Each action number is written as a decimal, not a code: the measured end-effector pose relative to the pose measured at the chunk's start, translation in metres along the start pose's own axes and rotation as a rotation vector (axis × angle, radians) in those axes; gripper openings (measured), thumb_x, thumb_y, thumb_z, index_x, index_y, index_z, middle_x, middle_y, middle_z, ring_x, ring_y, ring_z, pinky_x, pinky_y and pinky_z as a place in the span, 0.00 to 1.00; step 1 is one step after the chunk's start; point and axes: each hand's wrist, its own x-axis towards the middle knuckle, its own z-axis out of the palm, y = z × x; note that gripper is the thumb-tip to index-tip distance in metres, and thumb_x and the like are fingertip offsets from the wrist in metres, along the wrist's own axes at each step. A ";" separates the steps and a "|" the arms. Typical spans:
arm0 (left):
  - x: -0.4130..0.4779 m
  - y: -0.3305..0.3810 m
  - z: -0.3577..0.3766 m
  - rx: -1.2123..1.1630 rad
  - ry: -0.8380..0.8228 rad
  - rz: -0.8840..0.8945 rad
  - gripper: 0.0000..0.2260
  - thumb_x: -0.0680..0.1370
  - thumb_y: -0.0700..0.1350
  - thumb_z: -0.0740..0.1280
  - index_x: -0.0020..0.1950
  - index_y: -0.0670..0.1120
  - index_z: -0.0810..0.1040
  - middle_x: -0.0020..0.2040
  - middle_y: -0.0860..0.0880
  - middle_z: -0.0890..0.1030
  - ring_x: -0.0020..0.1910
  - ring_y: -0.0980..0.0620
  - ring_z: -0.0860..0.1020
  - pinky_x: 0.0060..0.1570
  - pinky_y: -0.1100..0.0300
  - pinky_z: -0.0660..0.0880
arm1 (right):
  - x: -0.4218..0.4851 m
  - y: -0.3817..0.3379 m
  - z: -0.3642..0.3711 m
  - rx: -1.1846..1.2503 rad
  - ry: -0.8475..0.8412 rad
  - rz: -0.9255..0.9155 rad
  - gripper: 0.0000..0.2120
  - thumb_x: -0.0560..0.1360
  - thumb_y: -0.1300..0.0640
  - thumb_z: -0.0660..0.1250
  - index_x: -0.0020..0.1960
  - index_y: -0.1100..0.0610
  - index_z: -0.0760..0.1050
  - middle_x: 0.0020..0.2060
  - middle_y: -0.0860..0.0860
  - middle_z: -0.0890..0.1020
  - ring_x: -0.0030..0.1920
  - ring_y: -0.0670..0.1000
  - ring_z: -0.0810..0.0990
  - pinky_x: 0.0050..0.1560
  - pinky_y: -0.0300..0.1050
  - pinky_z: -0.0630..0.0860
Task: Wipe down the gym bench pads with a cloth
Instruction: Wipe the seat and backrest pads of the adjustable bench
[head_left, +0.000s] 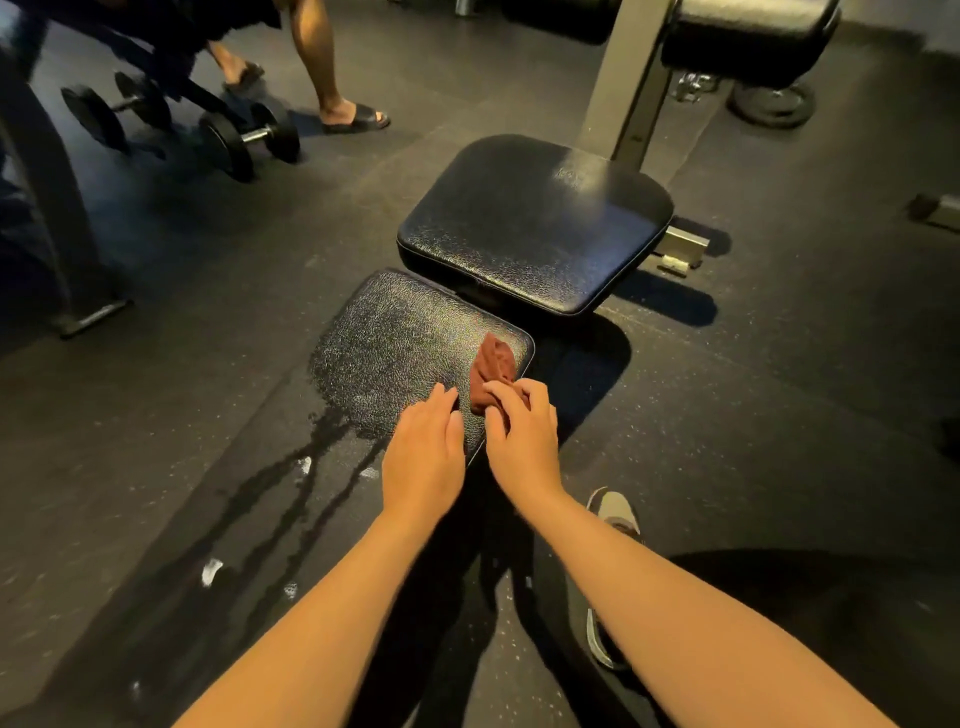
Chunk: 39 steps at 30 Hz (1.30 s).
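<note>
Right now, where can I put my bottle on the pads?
The far pad is all bare. The near pad is free left of the cloth, though wet. Its right edge is crowded: left hand, right hand, cloth.

Grained black upholstery, wet and shiny, over matt rubber flooring.
The near pad (395, 358) and far pad (535, 223) have a pebbled, leather-like cover with a sheen; the near one glistens with droplets. The cloth (493, 364) is soft, matt, rust-brown fabric. The floor (779, 415) is dull speckled rubber, streaked dark with wet. The dumbbell (254, 136) handle is bright metal, and the frame post (626, 78) is smooth painted metal.
</note>
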 end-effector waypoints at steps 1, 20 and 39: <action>0.000 -0.003 0.001 0.004 -0.005 0.012 0.19 0.85 0.49 0.55 0.75 0.47 0.70 0.76 0.48 0.70 0.72 0.46 0.68 0.71 0.48 0.66 | -0.005 0.001 0.001 0.010 0.002 -0.019 0.15 0.80 0.56 0.62 0.65 0.48 0.77 0.65 0.49 0.69 0.61 0.52 0.69 0.61 0.42 0.67; -0.022 -0.033 -0.019 0.121 -0.043 0.154 0.23 0.82 0.54 0.51 0.67 0.46 0.78 0.68 0.48 0.77 0.66 0.45 0.73 0.68 0.47 0.68 | -0.033 -0.012 0.014 0.029 0.026 -0.034 0.15 0.81 0.55 0.63 0.66 0.52 0.78 0.61 0.48 0.68 0.59 0.50 0.71 0.63 0.46 0.71; -0.050 -0.039 -0.035 0.065 -0.251 0.048 0.20 0.86 0.49 0.55 0.77 0.45 0.68 0.78 0.49 0.66 0.77 0.52 0.64 0.77 0.51 0.57 | -0.033 -0.029 0.009 -0.022 -0.061 0.084 0.19 0.83 0.52 0.59 0.74 0.51 0.70 0.68 0.50 0.63 0.63 0.53 0.64 0.66 0.45 0.65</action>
